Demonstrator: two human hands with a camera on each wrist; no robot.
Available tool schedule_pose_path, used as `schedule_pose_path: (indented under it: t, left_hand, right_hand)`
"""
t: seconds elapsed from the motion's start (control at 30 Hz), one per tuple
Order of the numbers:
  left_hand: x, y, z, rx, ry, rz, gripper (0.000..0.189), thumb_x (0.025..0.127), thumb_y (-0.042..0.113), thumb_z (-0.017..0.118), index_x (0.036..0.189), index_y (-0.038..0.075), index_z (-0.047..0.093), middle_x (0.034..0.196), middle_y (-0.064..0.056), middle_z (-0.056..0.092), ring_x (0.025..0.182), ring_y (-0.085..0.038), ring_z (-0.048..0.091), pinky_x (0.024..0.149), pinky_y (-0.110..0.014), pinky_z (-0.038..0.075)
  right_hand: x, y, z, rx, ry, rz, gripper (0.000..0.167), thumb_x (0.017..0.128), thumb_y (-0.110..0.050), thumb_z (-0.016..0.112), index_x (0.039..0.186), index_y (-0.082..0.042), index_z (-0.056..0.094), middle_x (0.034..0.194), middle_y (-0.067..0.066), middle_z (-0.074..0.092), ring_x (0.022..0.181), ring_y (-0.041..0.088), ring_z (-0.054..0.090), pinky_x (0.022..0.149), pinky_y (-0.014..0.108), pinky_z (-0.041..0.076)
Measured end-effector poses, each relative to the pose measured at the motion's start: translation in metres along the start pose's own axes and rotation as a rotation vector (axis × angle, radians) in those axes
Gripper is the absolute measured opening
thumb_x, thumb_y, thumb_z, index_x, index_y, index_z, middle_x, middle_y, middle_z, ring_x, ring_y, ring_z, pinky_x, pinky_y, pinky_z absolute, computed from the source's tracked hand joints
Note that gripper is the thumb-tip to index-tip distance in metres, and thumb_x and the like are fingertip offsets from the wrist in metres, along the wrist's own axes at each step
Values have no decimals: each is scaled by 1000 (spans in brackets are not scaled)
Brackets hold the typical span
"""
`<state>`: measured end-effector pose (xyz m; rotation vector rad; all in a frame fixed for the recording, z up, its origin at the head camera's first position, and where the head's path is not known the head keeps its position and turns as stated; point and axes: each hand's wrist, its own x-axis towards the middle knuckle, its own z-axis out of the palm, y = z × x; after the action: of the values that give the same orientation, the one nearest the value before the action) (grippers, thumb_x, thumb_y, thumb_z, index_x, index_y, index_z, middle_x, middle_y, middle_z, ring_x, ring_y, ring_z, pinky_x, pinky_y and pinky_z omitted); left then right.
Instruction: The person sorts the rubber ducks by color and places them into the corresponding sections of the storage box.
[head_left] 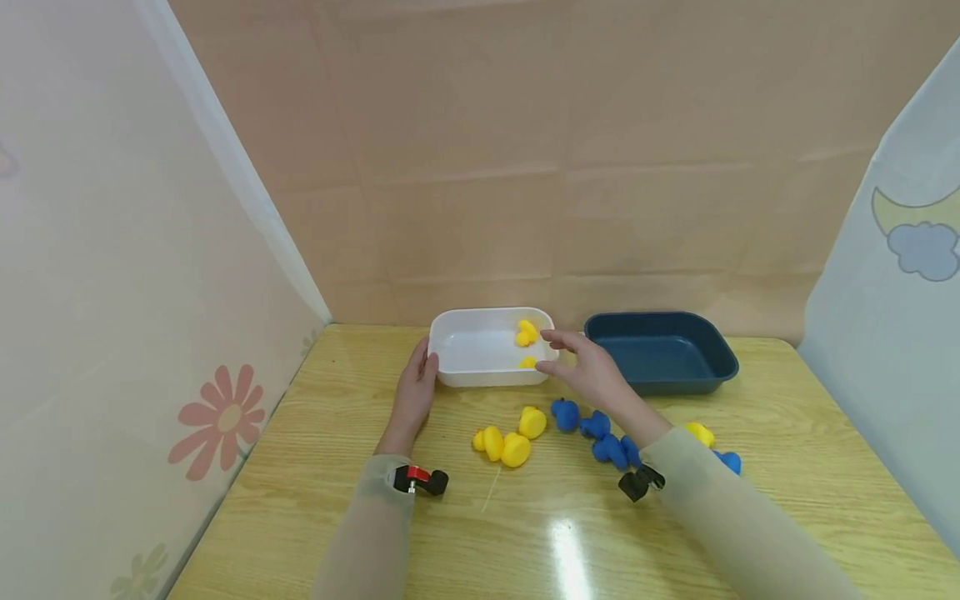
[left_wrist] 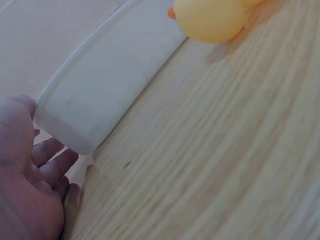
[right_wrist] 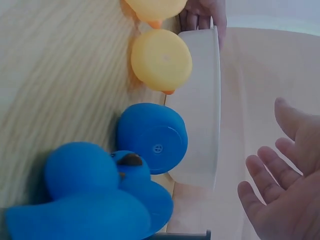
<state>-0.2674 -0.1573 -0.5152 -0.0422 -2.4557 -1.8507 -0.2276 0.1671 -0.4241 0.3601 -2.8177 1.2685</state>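
A white tray [head_left: 480, 379] stands near the back of the table, with two yellow toy ducks [head_left: 528, 332] inside its right end. My left hand [head_left: 415, 392] holds the tray's left end, thumb at the near corner; in the left wrist view its fingers [left_wrist: 59, 165] lie against the short end. Over the tray's right rim, my right hand [head_left: 588, 371] hovers with parted fingers and nothing between them. The right wrist view shows that hand [right_wrist: 290, 185] apart from the tray wall. In front of the tray lie several yellow ducks [head_left: 516, 450] and blue ducks [head_left: 566, 414].
Right of the white tray stands a dark blue tray [head_left: 675, 387]. Under and beyond my right forearm are more blue ducks [head_left: 610, 451] and a yellow duck [head_left: 701, 433]. Brown paper [head_left: 465, 167] backs the wooden table [head_left: 315, 467], and printed sheets [head_left: 112, 250] flank it.
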Motion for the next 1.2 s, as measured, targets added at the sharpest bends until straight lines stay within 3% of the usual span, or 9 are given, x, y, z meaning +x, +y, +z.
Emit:
schedule_pose_path:
  t: [0.3,0.5,0.67,0.8,1.0,1.2]
  left_hand:
    - [0,-2,0,3,10,5,57,121,37,46,175,20,34,177,-3,38,163,-26,34,132,-49,31]
    - [0,-2,0,-7,8,47,57,121,36,47,174,17,36,175,-7,41,162,-28,36,132,-51,30]
    - [1,-1,0,2,13,46,57,121,36,46,174,17,36,175,-5,41,163,-27,35,133,-50,29]
    - [2,-3,0,19,16,27,58,121,37,46,174,16,35,176,-4,39,163,-26,34,133,-49,29]
    - [2,0,-1,29,11,17,59,121,37,45,175,16,33,177,-5,37,164,-27,32,133,-49,28]
    - [2,-1,-1,34,1,15,57,121,36,45,175,20,33,177,-3,39,163,-25,34,133,-48,30]
  right_hand:
    - [-17,5,3,31,-106,-35,66,102,-37,83,162,-23,58,167,8,52,156,40,44,122,68,40]
    - [-26,15,5,33,-168,-47,70,100,-42,84,163,-28,57,169,9,49,157,41,41,122,71,38]
    - [-29,21,7,31,-215,-103,72,99,-36,86,164,-24,56,169,5,50,160,40,37,124,70,36]
    - [-31,26,10,21,-253,-145,74,99,-35,86,165,-21,55,169,6,50,158,39,40,123,67,39]
    - [-34,29,14,30,-285,-148,73,99,-32,87,164,-20,55,165,5,55,154,37,47,121,66,42]
    - [-33,33,18,-32,-295,-151,68,97,-33,88,159,-18,62,159,4,61,151,35,52,121,59,45]
